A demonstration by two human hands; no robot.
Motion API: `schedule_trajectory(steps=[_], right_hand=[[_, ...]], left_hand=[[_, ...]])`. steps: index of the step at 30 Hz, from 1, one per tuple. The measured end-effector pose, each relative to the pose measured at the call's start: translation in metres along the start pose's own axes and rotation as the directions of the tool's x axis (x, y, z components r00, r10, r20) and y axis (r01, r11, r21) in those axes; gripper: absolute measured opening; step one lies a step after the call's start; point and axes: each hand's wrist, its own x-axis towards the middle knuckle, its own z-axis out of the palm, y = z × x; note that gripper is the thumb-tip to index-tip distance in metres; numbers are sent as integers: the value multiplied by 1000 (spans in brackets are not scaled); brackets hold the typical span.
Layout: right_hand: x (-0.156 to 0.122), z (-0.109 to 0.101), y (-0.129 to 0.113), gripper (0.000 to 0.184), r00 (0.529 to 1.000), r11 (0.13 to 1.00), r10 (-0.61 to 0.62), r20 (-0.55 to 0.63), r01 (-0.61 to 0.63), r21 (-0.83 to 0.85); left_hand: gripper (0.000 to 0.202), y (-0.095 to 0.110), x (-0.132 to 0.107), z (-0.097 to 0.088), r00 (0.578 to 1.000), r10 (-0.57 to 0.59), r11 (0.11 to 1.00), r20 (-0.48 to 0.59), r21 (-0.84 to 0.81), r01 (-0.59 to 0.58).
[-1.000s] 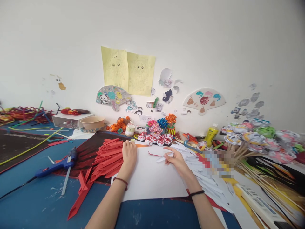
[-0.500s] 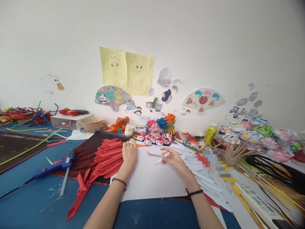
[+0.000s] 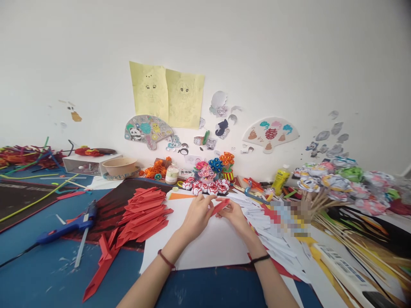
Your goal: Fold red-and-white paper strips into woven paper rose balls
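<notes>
My left hand (image 3: 197, 215) and my right hand (image 3: 233, 214) meet above a white paper sheet (image 3: 212, 250). Between their fingertips is a small folded red paper piece (image 3: 221, 207), pinched from both sides. Whether the white folded piece is still in my right hand is hidden by the fingers. To the left lies a heap of folded red paper strips (image 3: 144, 214). On the right, folded white paper strips (image 3: 271, 239) are spread out. Red-and-white paper flowers (image 3: 212, 187) sit just beyond my hands.
A blue glue gun (image 3: 69, 226) lies at the left on the blue table. Behind stand a bowl (image 3: 120, 167), a jar (image 3: 172, 174) and a yellow bottle (image 3: 280, 179). Paper flowers on sticks (image 3: 337, 184) and a white power strip (image 3: 346, 273) occupy the right.
My left hand has moved right, away from the red heap, to meet my right hand. A red folded piece now shows between them, where my right hand held a white folded piece.
</notes>
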Motion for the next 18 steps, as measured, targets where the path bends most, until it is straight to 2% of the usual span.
schedule_trajectory(steps=[6, 9, 11, 13, 18], right_hand=[[1, -1, 1, 34, 999, 998, -54, 3, 54, -7], [-1, -2, 0, 36, 998, 999, -16, 55, 14, 35], [-2, -1, -3, 43, 996, 999, 12, 84, -15, 40], [-4, 0, -5, 48, 996, 999, 20, 91, -22, 24], [-6, 2, -9, 44, 991, 1000, 5, 133, -8, 21]], left_hand=[[43, 2, -3, 6, 995, 9, 993, 94, 117, -20], [24, -2, -3, 6, 996, 4, 964, 94, 264, -29], [15, -4, -3, 7, 994, 37, 922, 106, 381, -75], [13, -5, -3, 7, 986, 89, 872, 140, 468, -145], [11, -5, -5, 4, 965, 164, 792, 205, 556, -252]])
